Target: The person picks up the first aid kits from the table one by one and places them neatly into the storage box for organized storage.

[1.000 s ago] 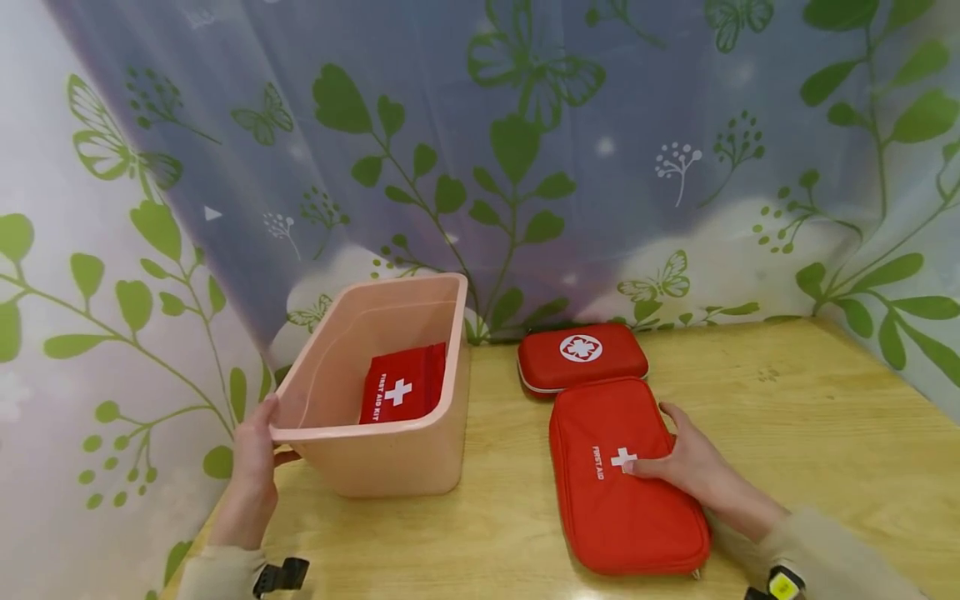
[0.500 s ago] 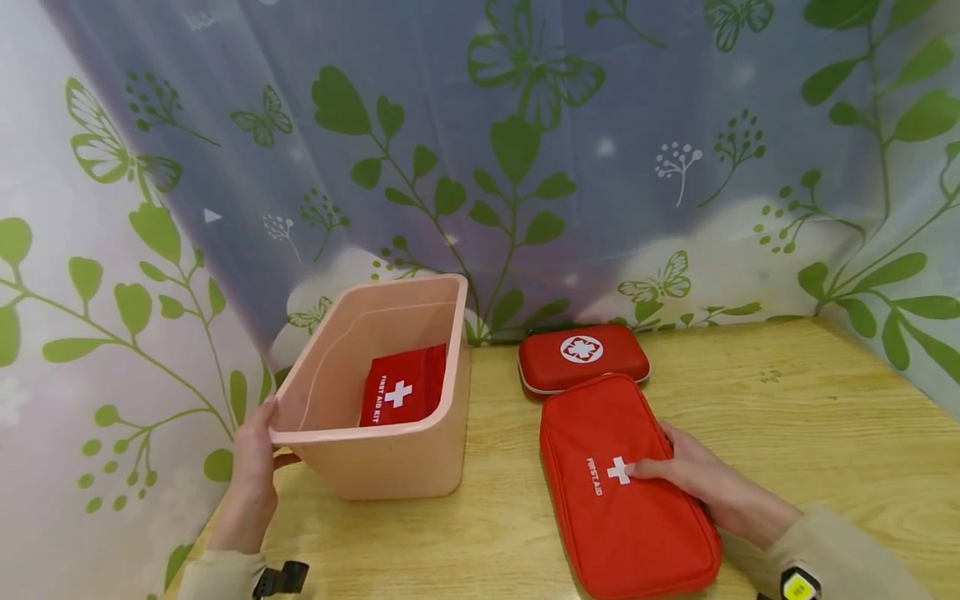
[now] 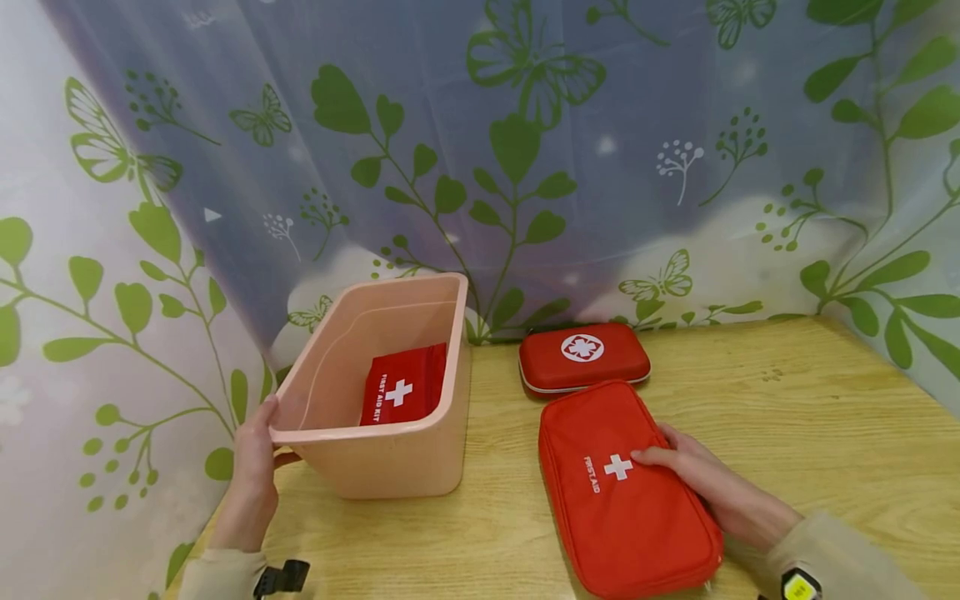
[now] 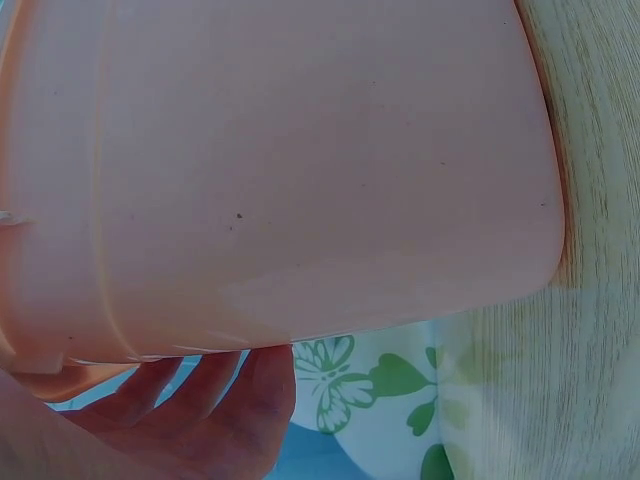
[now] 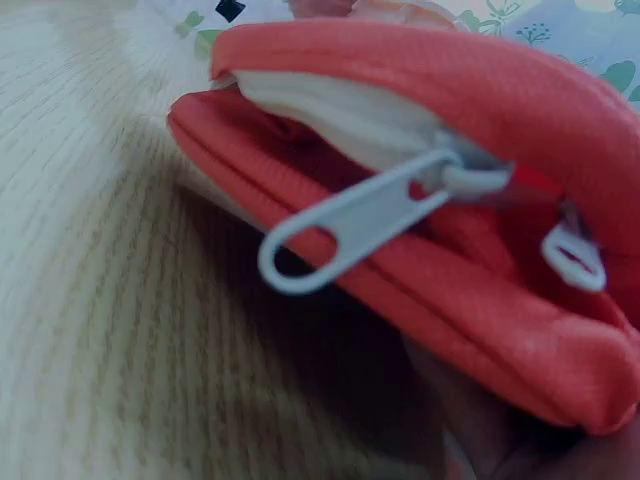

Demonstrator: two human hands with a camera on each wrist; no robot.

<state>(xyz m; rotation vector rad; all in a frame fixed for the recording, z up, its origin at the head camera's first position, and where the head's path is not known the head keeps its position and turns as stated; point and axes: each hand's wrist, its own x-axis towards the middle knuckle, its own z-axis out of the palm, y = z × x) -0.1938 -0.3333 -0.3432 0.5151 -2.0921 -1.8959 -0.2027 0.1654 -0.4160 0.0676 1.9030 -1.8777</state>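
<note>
My left hand (image 3: 253,479) grips the near left corner of a pink plastic bin (image 3: 397,462) at its rim. In the left wrist view, the fingers (image 4: 262,405) reach behind the bin's wall. Inside the bin leans a small red first aid kit pouch (image 3: 420,396). My right hand (image 3: 716,487) holds a larger red first aid bag (image 3: 630,533) by its right side, thumb on top and the other fingers underneath. The right wrist view shows the bag's edge raised over the table, its zipper partly undone, with a pale zipper pull (image 5: 365,225) hanging out.
A red hard-shell first aid case (image 3: 618,354) lies against the back curtain (image 3: 420,208), just behind the bag's far end. The wooden table (image 3: 817,417) extends to the right. A patterned side curtain (image 3: 67,358) closes off the left.
My right hand has closed its grip on the larger first aid bag, which has lifted and shifted slightly toward me. The left hand and the bin stay in place.
</note>
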